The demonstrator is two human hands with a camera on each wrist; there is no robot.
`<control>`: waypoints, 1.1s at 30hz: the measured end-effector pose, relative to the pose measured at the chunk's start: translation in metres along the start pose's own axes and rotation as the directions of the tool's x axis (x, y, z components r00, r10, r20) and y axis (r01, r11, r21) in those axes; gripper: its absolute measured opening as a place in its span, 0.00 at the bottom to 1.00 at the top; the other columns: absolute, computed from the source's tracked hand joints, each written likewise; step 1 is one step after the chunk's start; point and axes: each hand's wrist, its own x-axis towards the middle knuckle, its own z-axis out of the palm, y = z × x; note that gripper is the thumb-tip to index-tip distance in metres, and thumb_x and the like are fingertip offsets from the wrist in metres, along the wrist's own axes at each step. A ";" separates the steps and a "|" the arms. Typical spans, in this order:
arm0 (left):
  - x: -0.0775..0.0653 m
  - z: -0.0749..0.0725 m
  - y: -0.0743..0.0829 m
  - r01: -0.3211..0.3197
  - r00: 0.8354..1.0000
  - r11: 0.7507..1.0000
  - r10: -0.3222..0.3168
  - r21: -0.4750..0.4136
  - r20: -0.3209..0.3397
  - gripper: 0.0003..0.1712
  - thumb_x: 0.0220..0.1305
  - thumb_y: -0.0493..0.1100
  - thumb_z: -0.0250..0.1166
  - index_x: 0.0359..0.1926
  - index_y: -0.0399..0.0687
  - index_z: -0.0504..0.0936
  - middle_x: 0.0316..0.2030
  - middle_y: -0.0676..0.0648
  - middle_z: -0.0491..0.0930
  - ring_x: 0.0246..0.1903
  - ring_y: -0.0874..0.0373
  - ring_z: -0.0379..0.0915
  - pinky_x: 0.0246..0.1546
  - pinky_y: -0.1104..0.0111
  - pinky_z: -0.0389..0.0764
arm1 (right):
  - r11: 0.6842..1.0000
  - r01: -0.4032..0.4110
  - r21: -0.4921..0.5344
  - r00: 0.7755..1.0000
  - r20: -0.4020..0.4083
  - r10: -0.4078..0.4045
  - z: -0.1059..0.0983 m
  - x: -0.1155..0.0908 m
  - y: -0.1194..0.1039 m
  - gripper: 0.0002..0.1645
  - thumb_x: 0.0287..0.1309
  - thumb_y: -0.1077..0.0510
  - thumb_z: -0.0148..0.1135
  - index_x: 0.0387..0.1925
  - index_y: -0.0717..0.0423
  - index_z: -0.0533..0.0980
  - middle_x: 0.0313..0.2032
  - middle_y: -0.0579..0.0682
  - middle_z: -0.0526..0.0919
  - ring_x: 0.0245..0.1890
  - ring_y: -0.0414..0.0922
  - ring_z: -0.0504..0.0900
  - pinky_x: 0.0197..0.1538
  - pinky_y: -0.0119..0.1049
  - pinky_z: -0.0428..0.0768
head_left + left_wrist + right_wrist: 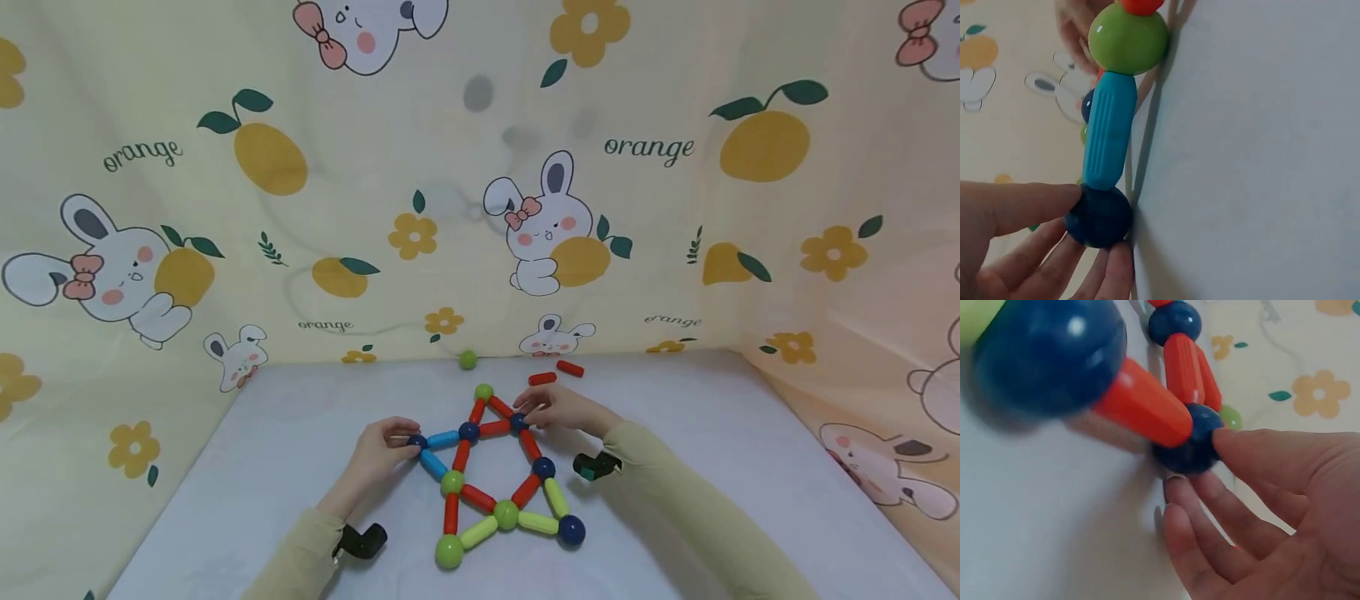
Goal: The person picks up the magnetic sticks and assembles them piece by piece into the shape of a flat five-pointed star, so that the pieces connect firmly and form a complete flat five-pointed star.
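A flat figure of magnetic rods and balls lies on the white table. My left hand [375,457] pinches the dark blue ball [1100,219] at its left corner, thumb on one side and fingertips on the other. Two light blue rods [442,439] meet at that ball; one runs to a green ball [1127,39]. With thumb and fingers, my right hand [564,410] grips another dark blue ball [1190,447] at the upper right, where several red rods [1147,403] join. A ring of red rods forms the middle, and yellow-green rods [537,523] make the lower corners.
Two loose red rods [542,378] lie behind the right hand near the back edge. A loose green ball [468,360] sits at the back of the table [315,400]. Behind it hangs a cream cloth [450,275] printed with rabbits and oranges.
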 end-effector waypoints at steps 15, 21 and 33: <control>0.012 -0.017 -0.013 0.018 1.000 0.998 -0.018 -0.064 0.006 0.21 0.56 0.28 0.67 0.52 0.35 0.78 0.46 0.43 0.81 0.48 0.47 0.78 0.51 0.58 0.77 | 0.991 0.042 -0.124 0.956 -0.283 -0.076 -0.040 -0.003 0.012 0.21 0.63 0.67 0.57 0.58 0.63 0.72 0.56 0.62 0.75 0.56 0.59 0.72 0.56 0.50 0.75; 0.015 -0.023 -0.017 0.032 0.999 0.997 -0.033 -0.066 -0.015 0.20 0.57 0.28 0.66 0.52 0.35 0.78 0.47 0.41 0.81 0.49 0.46 0.77 0.52 0.57 0.76 | 0.983 0.001 -0.184 0.964 -0.261 -0.050 -0.041 0.011 0.013 0.26 0.62 0.68 0.57 0.62 0.62 0.70 0.60 0.60 0.72 0.59 0.58 0.70 0.58 0.49 0.74; 0.019 -0.035 -0.020 0.068 0.996 0.997 -0.070 -0.041 -0.048 0.21 0.60 0.31 0.66 0.55 0.38 0.77 0.50 0.41 0.79 0.51 0.46 0.76 0.54 0.57 0.75 | 0.954 -0.070 -0.291 0.954 -0.298 -0.021 -0.032 0.032 0.022 0.17 0.56 0.69 0.62 0.48 0.56 0.79 0.44 0.52 0.79 0.44 0.50 0.75 0.50 0.43 0.78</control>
